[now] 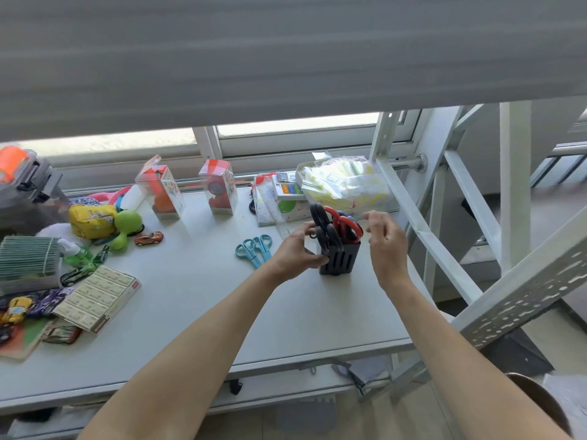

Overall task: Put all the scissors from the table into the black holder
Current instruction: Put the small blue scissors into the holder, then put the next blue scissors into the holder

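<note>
Now the left hand [297, 249] holds the small black slotted plastic holder [339, 258], crowded with black and red scissors. The right hand [386, 239] hovers open beside it. 2 teal scissors [255, 247] lie on the table [197, 306]; squeezing them in could tip it.

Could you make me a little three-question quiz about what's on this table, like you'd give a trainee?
1. True or false: the teal scissors already stand in the black holder.
2. Which hand touches the holder: A) left hand, B) right hand, C) both?
3. Fill in: besides the black-handled scissors, the holder contains a pair with ___ handles.

Key:
1. False; they lie flat on the table, left of the holder.
2. A; the right hand hovers open beside the handles.
3. Red: the red-handled scissors.
</note>
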A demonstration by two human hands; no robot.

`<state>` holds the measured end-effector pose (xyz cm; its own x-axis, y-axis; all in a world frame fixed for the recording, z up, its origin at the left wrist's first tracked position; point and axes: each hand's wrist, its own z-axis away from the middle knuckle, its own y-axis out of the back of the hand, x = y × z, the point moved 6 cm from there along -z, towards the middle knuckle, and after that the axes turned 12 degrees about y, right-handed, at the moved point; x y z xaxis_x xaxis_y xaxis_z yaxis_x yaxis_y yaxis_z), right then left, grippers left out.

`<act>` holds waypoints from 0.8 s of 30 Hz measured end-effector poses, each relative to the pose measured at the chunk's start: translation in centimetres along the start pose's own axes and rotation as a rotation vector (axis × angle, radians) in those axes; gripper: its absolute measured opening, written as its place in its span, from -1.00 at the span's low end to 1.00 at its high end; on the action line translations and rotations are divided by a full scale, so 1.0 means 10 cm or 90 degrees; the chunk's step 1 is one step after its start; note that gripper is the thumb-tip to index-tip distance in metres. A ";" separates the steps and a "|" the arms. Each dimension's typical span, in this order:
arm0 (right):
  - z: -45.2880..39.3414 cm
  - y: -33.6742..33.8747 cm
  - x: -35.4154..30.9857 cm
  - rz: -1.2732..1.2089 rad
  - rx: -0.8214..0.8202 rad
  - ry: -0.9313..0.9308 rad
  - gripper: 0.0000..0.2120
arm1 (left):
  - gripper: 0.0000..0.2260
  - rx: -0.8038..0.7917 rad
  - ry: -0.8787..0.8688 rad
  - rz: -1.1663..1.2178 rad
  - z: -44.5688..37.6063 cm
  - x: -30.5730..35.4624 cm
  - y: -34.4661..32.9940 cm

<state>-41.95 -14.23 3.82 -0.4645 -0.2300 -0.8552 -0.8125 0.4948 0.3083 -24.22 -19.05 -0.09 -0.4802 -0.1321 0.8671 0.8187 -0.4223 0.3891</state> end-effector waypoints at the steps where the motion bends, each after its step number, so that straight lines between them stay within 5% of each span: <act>1: 0.10 0.04 -0.03 -0.003 0.054 -0.004 -0.72 | -0.38 0.009 0.004 -0.006 0.02 -0.04 0.06; 5: 0.60 0.07 -0.09 -0.024 0.156 -0.015 -0.75 | -0.60 0.157 0.032 -0.071 0.06 -0.33 0.51; 9: 1.08 -0.28 -0.13 -0.047 0.029 0.031 -0.76 | -0.67 0.328 0.141 -0.154 0.11 -0.64 1.00; 14: 1.16 -1.08 -0.31 0.082 -0.249 0.163 -0.82 | -0.50 0.244 0.263 -0.233 0.00 -0.92 1.15; 19: 0.94 -1.82 -0.34 0.202 -0.458 0.186 -0.59 | -0.44 0.175 0.266 -0.227 -0.02 -0.97 1.14; 24: 1.01 -1.99 -0.28 0.302 -0.514 0.174 -0.60 | -0.54 0.208 0.244 -0.209 0.07 -1.02 1.18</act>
<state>-20.92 -14.96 -4.13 -0.7887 -0.3912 -0.4742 -0.4700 -0.1134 0.8753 -9.41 -22.05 -4.13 -0.7539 -0.3812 0.5350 0.6335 -0.2062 0.7457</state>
